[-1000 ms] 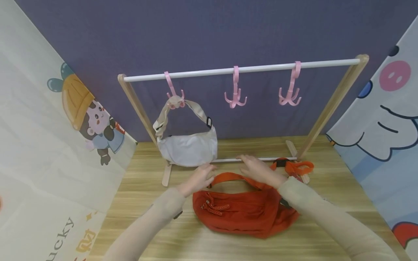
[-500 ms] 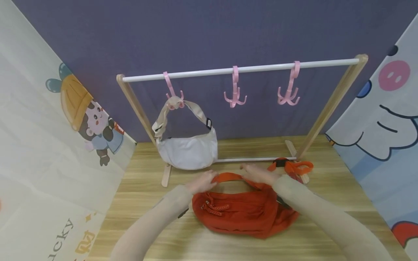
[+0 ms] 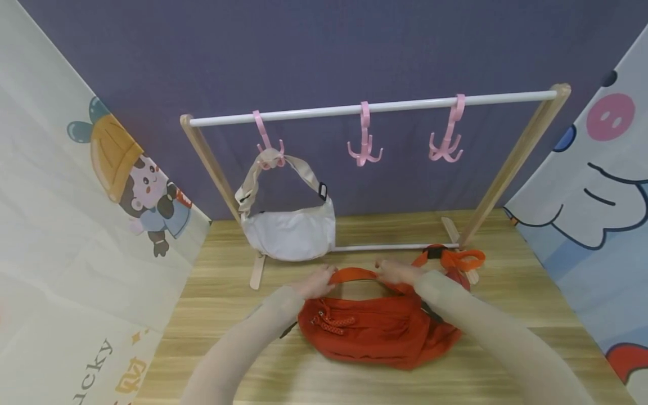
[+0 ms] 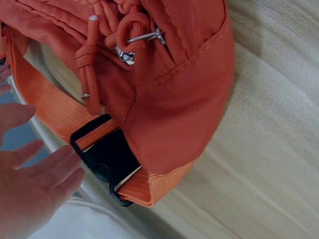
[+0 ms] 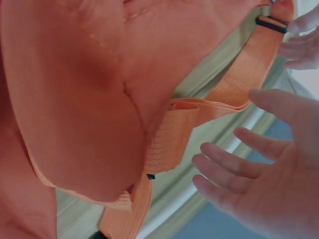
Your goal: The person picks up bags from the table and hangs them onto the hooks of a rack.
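Red fabric waist bag (image 3: 374,332): lay on the wood-grain table (image 3: 283,371), orange webbing strap (image 3: 353,274) farside. Left hand (image 3: 315,282) and right hand (image 3: 400,273), apart, fingers loosely extended, flanked the strap, apparently for balance.

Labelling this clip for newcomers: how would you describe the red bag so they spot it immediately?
Start with the white-railed rack standing on the wooden table. In front of it, low in the head view, lies the red bag. Unlike the white bag, which hangs from a pink hook, it rests on the table.
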Demonstrator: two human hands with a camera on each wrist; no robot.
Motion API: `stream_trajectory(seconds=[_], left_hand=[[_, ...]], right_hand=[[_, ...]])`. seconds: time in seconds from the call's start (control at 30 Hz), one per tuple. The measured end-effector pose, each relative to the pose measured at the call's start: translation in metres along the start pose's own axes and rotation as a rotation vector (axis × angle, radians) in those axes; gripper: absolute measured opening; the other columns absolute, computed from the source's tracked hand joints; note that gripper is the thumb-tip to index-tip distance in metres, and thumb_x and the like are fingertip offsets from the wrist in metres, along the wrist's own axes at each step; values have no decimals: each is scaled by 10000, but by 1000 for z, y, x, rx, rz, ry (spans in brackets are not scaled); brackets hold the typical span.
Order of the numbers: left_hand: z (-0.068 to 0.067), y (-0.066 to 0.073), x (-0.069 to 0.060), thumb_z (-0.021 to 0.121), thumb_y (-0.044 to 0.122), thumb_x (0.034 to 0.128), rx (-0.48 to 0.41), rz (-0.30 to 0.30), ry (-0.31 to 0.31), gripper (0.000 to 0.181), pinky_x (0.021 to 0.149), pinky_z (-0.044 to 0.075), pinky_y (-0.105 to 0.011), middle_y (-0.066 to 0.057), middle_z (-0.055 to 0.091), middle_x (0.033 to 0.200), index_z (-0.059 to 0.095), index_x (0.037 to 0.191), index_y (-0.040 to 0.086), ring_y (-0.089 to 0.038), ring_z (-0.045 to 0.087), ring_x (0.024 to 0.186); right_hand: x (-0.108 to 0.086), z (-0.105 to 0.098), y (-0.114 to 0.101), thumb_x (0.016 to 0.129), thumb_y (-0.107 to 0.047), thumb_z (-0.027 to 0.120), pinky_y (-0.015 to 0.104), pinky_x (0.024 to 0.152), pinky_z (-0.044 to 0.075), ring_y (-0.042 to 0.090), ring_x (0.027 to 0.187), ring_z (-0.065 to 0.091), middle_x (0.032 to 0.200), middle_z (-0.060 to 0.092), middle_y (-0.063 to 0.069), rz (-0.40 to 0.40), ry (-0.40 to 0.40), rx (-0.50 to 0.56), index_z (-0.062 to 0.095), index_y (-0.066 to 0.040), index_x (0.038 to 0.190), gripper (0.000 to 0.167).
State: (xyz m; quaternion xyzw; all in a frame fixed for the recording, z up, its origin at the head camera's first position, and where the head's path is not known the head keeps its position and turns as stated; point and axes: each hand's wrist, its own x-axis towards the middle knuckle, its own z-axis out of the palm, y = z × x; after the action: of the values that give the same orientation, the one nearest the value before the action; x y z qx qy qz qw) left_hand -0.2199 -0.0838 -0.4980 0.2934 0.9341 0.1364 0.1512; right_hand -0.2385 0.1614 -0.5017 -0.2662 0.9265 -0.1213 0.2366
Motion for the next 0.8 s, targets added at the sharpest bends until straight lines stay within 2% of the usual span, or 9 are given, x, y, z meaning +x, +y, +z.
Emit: stream_trajectory(seconds=[0.03, 0.1, 0.13, 0.33, 0.4, 0.53, 0.67, 0.77, 0.8], left_hand=[[1, 0, 1, 566, 126, 856, -9, -11, -1, 441, 918, 389, -384, -222, 460, 1208, 413, 1232, -47, -320, 482, 1088], [2, 0, 2, 556, 126, 863, -18, -34, -3, 450, 921, 386, -386, -237, 445, 1219, 398, 1244, -54, -325, 475, 1096], [2, 0, 2, 552, 127, 866, -24, -48, -7, 456, 923, 383, -388, -245, 438, 1225, 391, 1251, -57, -329, 470, 1102], [3, 1, 4, 559, 147, 865, -6, -109, -37, 479, 909, 390, -400, -248, 436, 1229, 390, 1266, -52, -343, 467, 1098], [6, -1, 7, 573, 148, 856, -7, -128, -51, 488, 899, 395, -409, -245, 439, 1228, 392, 1264, -48, -348, 473, 1089], [21, -17, 19, 559, 165, 867, 3, -136, -69, 504, 942, 361, -394, -222, 425, 1266, 372, 1285, -47, -324, 439, 1143], [82, -77, 59, 496, 317, 896, 82, -55, -24, 526, 961, 344, -328, -157, 456, 1264, 376, 1302, 5, -259, 441, 1155], [133, -123, 91, 478, 374, 889, 164, 19, 51, 484, 874, 405, -309, -138, 538, 1139, 448, 1217, 20, -247, 518, 1039], [137, -127, 95, 487, 365, 888, 140, 1, 32, 451, 873, 408, -314, -117, 549, 1124, 461, 1206, 46, -236, 527, 1029]], right_hand=[[11, 7, 9, 873, -226, 555, 287, 721, 469, 214, 864, 594, 1036, 589, 204, -14, 50, 112, 478, 73, 1148, 414], [30, 22, 29, 857, -315, 569, 340, 732, 469, 211, 876, 588, 1055, 585, 185, 13, 36, 118, 469, 41, 1174, 487], [29, 24, 28, 862, -320, 560, 352, 756, 463, 219, 907, 580, 1086, 572, 184, 8, 49, 102, 454, 33, 1198, 498], [70, 73, 82, 862, -366, 536, 342, 729, 466, 260, 918, 573, 1049, 577, 210, -51, 130, 20, 469, 62, 1144, 517], [91, 92, 105, 853, -366, 548, 351, 687, 472, 263, 870, 581, 996, 592, 205, -25, 116, 14, 473, 74, 1120, 520], [104, 105, 119, 861, -340, 540, 363, 704, 474, 276, 895, 579, 1026, 588, 205, -6, 98, -2, 471, 72, 1150, 508], [113, 118, 131, 826, -308, 557, 346, 673, 470, 254, 829, 584, 967, 602, 183, -2, 137, -52, 515, 56, 1074, 443], [126, 135, 147, 788, -240, 568, 350, 630, 462, 218, 733, 562, 884, 606, 159, 7, 147, -52, 526, 51, 1022, 376], [132, 142, 154, 778, -232, 576, 356, 617, 459, 213, 709, 551, 865, 603, 156, 3, 144, -37, 528, 50, 1014, 372]])
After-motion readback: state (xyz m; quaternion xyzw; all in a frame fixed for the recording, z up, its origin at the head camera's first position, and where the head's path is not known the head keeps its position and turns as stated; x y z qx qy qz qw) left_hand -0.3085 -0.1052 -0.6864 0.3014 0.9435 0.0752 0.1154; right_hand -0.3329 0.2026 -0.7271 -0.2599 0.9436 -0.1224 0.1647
